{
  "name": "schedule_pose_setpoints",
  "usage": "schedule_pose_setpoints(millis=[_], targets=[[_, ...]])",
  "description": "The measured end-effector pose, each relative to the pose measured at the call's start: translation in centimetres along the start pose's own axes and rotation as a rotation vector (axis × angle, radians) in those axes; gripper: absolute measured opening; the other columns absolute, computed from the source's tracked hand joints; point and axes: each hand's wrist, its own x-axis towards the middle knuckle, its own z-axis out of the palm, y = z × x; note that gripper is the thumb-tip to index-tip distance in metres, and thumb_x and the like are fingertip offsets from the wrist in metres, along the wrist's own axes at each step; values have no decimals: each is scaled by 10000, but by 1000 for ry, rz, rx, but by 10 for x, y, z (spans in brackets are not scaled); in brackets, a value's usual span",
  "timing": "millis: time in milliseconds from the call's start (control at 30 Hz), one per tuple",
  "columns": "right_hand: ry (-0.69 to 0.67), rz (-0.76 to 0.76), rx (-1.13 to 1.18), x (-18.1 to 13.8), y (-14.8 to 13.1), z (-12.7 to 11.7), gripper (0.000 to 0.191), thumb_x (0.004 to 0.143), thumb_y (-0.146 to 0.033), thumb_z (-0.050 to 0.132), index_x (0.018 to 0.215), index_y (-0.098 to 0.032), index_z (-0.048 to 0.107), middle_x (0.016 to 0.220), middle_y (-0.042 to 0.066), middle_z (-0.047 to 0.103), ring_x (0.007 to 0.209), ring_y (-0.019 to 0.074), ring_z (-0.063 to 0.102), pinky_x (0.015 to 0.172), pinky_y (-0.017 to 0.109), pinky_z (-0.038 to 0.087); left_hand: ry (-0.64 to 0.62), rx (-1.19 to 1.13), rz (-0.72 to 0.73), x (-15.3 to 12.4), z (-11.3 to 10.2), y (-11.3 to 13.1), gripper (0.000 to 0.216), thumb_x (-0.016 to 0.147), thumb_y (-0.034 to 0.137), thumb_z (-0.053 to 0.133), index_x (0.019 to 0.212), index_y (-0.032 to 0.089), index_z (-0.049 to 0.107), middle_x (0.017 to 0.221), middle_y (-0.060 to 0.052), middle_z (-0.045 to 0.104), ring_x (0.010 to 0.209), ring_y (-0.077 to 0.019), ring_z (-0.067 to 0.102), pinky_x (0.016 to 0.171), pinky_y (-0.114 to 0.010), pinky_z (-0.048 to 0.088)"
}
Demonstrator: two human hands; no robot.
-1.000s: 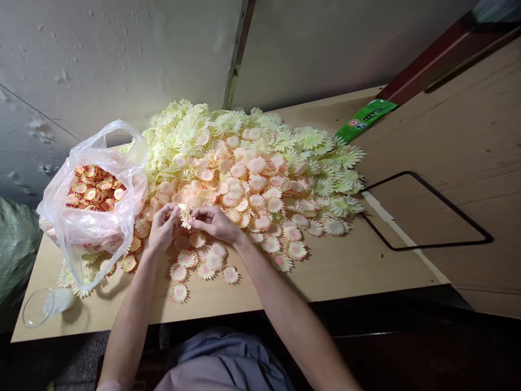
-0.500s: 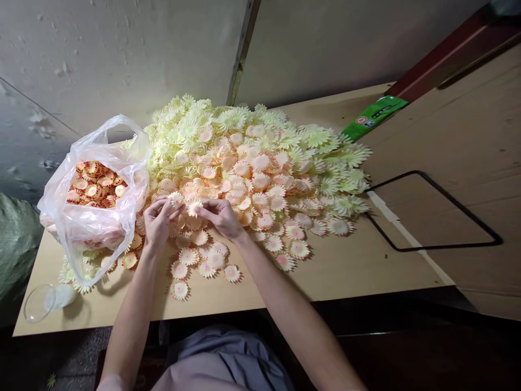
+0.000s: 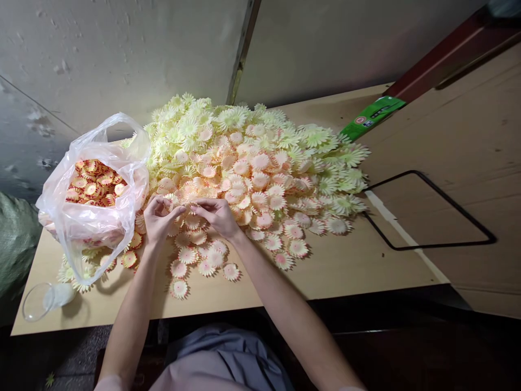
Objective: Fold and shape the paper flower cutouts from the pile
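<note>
My left hand [image 3: 158, 218] is over the front left of the flower pile, its fingers curled and its thumb pointing toward my other hand. Whatever lies between those fingers blends into the pale petals behind. Close beside it, my right hand [image 3: 217, 216] pinches a pale artificial flower piece between thumb and forefinger, seen nearly edge-on and hard to make out. The fingertips of both hands almost meet. Around and under them spread many pinkish cream flower pieces [image 3: 260, 163] with red-tipped petals. A loose group of similar flower pieces [image 3: 188, 255] lies just in front of my hands.
Left of my hands, a translucent plastic bag [image 3: 97, 217] holds yellow and red flower pieces [image 3: 91, 182]. A clear cup [image 3: 43, 301] lies at the table's left corner. Greenish flowers [image 3: 232, 117] are heaped at the back. A black wire frame [image 3: 451, 206] and green packet [image 3: 372, 117] are at right.
The flower pieces that showed face-on in both hands no longer show clearly. My fingertips have come closer together, and my left thumb has stretched out to the right.
</note>
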Motion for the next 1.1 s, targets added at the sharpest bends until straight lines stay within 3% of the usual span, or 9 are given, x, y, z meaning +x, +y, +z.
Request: schedule_pose_setpoints(millis=[167, 367, 500, 633, 867, 1100], targets=[[-13, 11, 19, 0, 3, 0, 260, 676, -403, 789, 777, -166, 753, 765, 54, 726, 691, 156, 638, 659, 281, 510, -55, 42, 10, -1, 0, -1, 446, 515, 275, 896, 746, 184, 526, 795, 25, 490, 742, -90, 501, 669, -197, 461], [-32, 35, 21, -1, -1, 1, 311, 649, -441, 801, 727, -149, 730, 694, 42, 696, 604, 135, 593, 579, 262, 471, -122, -65, 1, -3, 4, 0, 475, 523, 248, 892, 790, 193, 502, 887, 15, 451, 817, -94, 514, 788, -255, 547], [-36, 53, 1, -3, 0, 1, 362, 649, -489, 791, 656, -147, 672, 582, 1, 598, 518, 104, 500, 486, 241, 384, -135, -102, 47, -4, 5, 1, 476, 517, 243, 893, 785, 196, 502, 912, 14, 421, 839, -96, 505, 866, -323, 569], [-27, 9, -73, -5, -1, 1, 395, 705, -519, 745, 598, -155, 637, 507, -27, 488, 472, 85, 397, 447, 243, 302, -153, -53, 60, -5, 5, 2, 482, 500, 267, 899, 789, 194, 520, 968, -4, 429, 894, -118, 498, 801, -300, 597], [-116, 21, -115, -3, -9, 1, 359, 771, -507, 688, 791, -153, 742, 714, 36, 672, 626, 132, 556, 584, 260, 443, -118, -19, 113, -4, 4, 4, 403, 573, 301, 866, 765, 185, 532, 985, -18, 409, 902, -129, 498, 763, -286, 612], [-265, 20, -229, 11, -36, -7, 275, 778, -409, 703, 853, -152, 764, 795, 60, 720, 692, 147, 605, 636, 271, 463, -80, 53, 162, -6, 5, 8, 304, 672, 284, 800, 803, 187, 543, 1003, -43, 445, 926, -145, 517, 713, -227, 558]])
